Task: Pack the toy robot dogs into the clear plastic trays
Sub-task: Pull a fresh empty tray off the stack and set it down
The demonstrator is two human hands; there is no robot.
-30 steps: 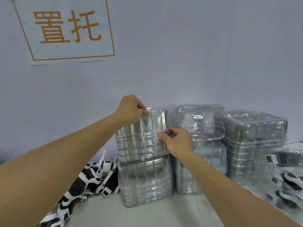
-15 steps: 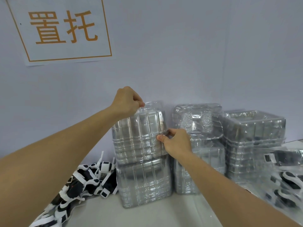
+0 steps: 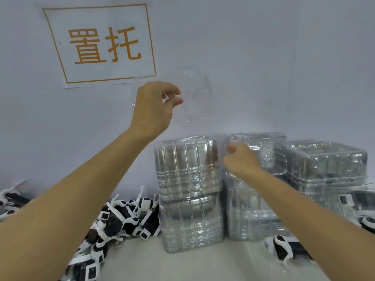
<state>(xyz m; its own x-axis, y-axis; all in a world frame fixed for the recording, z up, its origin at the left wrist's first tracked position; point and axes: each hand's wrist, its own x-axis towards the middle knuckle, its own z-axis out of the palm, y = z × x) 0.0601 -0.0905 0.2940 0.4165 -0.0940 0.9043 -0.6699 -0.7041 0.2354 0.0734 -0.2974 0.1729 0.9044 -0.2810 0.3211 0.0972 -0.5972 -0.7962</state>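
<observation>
My left hand [image 3: 155,106] is raised in front of the wall and pinches the edge of one clear plastic tray [image 3: 195,94], which hangs well above the left stack of clear trays [image 3: 188,191]. That single tray is almost see-through and blurred. My right hand [image 3: 238,159] is curled shut beside the top of the left stack, in front of the middle stack [image 3: 251,211]; I cannot tell whether it grips a tray edge. A heap of black-and-white toy robot dogs [image 3: 121,220] lies at the lower left, against the left stack.
A third tray stack [image 3: 326,167] stands at the right. Packed trays with dogs [image 3: 284,246] lie at the right front. A paper sign with orange characters [image 3: 101,43] hangs on the wall behind. The white tabletop [image 3: 182,266] runs along the front.
My left hand has risen from the top of the left stack, taking one clear tray up with it. My right hand has come off the stack's side and moved slightly right.
</observation>
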